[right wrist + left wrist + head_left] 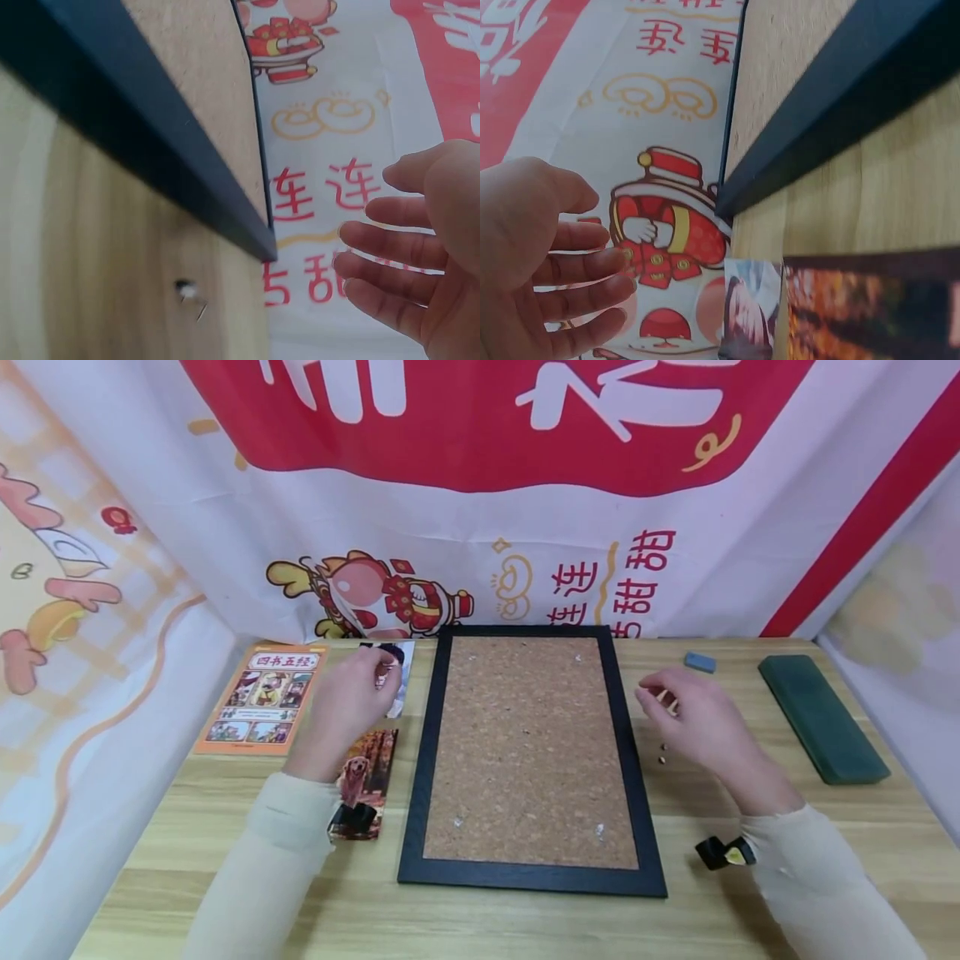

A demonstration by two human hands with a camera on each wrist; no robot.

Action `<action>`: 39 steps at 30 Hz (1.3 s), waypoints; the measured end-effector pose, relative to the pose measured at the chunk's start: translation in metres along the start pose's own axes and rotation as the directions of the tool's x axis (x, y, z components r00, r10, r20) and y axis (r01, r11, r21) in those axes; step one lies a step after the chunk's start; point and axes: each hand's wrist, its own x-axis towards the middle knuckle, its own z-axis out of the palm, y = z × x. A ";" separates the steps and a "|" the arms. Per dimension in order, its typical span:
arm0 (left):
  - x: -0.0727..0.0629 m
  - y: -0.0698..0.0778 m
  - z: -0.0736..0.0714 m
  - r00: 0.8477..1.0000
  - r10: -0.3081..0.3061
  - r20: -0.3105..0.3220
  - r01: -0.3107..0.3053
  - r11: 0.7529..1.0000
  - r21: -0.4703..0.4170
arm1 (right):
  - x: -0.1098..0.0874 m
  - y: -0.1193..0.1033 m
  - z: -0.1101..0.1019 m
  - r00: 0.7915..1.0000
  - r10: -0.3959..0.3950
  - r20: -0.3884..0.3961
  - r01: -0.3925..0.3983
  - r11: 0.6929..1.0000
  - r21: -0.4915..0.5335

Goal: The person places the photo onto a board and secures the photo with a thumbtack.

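Observation:
A cork board (pixel 525 752) with a black frame lies between my two hands. My left hand (pixel 352 693) hovers left of it, above a photo (pixel 403 681) that it partly covers; its relaxed, slightly bent fingers hold nothing. Below that hand is a second photo, of a dog among autumn leaves (pixel 378 768), partly hidden by the sleeve. To the right of the frame hangs my right hand (pixel 693 718), loosely bent and holding nothing. Small pins (pixel 662 760) lie on the table beside it, blurred in the right wrist view. Several small shiny spots show on the cork.
An orange booklet (pixel 266 702) lies at the far left. A small blue block (pixel 701 662) sits at the back right, and a long dark green case (pixel 823 718) at the far right. Printed cloth (pixel 480 518) hangs behind and beside the wooden table (pixel 525 927).

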 end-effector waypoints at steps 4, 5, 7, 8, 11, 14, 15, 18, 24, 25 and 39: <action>0.001 -0.010 0.000 0.999 -0.052 0.016 0.052 0.998 -0.018 | -0.003 0.012 0.001 0.999 0.023 0.023 -0.023 1.000 0.009; 0.001 -0.012 0.000 0.998 -0.061 0.019 0.062 0.998 -0.021 | -0.004 0.015 0.002 0.999 0.029 0.032 -0.030 0.999 0.011; 0.002 -0.016 0.000 0.996 -0.082 0.031 0.083 0.996 -0.023 | -0.007 0.021 0.003 0.997 0.047 0.059 -0.048 0.999 0.015; 0.002 -0.019 0.000 0.995 -0.088 0.040 0.089 0.996 -0.019 | -0.008 0.023 0.004 0.996 0.057 0.073 -0.058 0.998 0.014; 0.004 -0.025 0.000 0.991 -0.108 0.080 0.108 0.994 0.003 | -0.012 0.031 0.006 0.990 0.080 0.114 -0.082 0.997 0.012; 0.006 -0.032 0.001 0.981 -0.137 0.135 0.134 0.990 0.032 | -0.017 0.038 0.009 0.984 0.098 0.146 -0.100 0.995 0.009; 0.007 -0.035 0.001 0.976 -0.152 0.155 0.147 0.988 0.043 | -0.018 0.040 0.010 0.982 0.103 0.156 -0.106 0.994 0.010; 0.010 -0.043 0.004 0.954 -0.210 0.215 0.196 0.977 0.085 | -0.021 0.048 0.013 0.974 0.123 0.191 -0.128 0.992 0.013; 0.017 -0.057 0.011 0.907 -0.309 0.287 0.275 0.949 0.152 | -0.022 0.058 0.017 0.946 0.182 0.269 -0.197 0.980 0.027; 0.018 -0.058 0.012 0.903 -0.317 0.291 0.284 0.947 0.151 | -0.022 0.060 0.018 0.941 0.189 0.281 -0.206 0.978 0.033; 0.027 -0.065 0.022 0.884 -0.333 0.327 0.292 0.941 0.171 | -0.023 0.068 0.024 0.929 0.191 0.317 -0.223 0.972 0.068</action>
